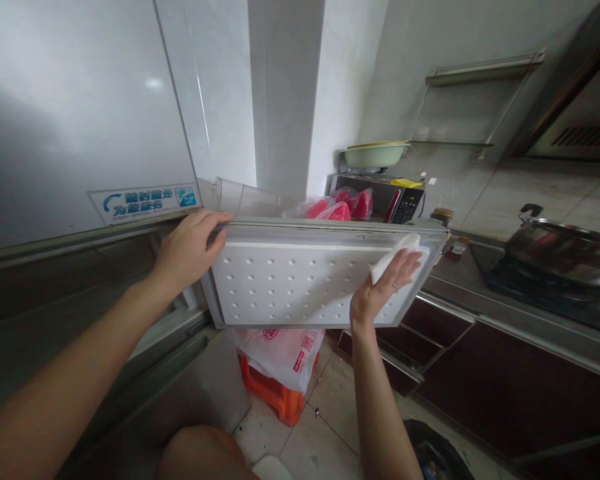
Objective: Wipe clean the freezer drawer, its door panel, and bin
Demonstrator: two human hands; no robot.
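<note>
Left of centre, the left hand [187, 248] clamps the door [275, 283], mid-frame; right of centre, the right hand [386, 281], opened flat, presses a cloth [399, 246] to it. A steady door and even pressure should work best

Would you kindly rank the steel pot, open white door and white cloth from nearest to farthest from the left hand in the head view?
1. Open white door: at the left hand.
2. White cloth: farther right, under the right hand.
3. Steel pot: farthest right, on the stove.
</note>
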